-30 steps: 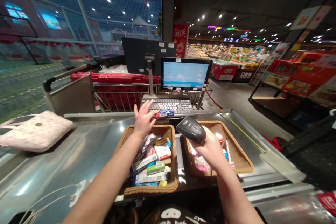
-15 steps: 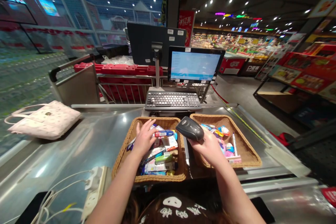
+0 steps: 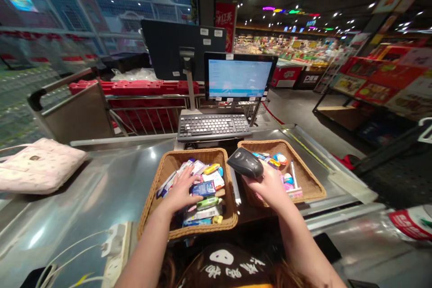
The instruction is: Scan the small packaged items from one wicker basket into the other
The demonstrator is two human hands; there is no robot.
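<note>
My right hand (image 3: 270, 184) is wrapped round the handle of a black barcode scanner (image 3: 245, 162). The scanner's head points left, over the gap between two wicker baskets. Inside the left wicker basket (image 3: 232, 216), my left hand (image 3: 180, 193) rests on a heap of small packaged goods, its fingers spread and thumb apart. A dark blue packet (image 3: 204, 188) lies right beside its thumb and fingers. Close by are a yellow packet (image 3: 212, 168) and a green packet (image 3: 208, 202). The right wicker basket (image 3: 313, 187) bears fewer items, including pink and blue ones, partly hidden by my right hand.
Behind the baskets stand a keyboard (image 3: 212, 126) and a lit monitor (image 3: 240, 78). A pale handbag (image 3: 43, 166) lies on the metal counter (image 3: 111, 180) at left. A power strip (image 3: 118, 252) with white cables is near my left arm. A bottle (image 3: 410, 223) lies at far right.
My left hand has shifted lower in the left basket, fingers spread over the goods. The dark blue packet now shows beside it; a blue-and-red packet no longer shows on top. The view has turned slightly right.
</note>
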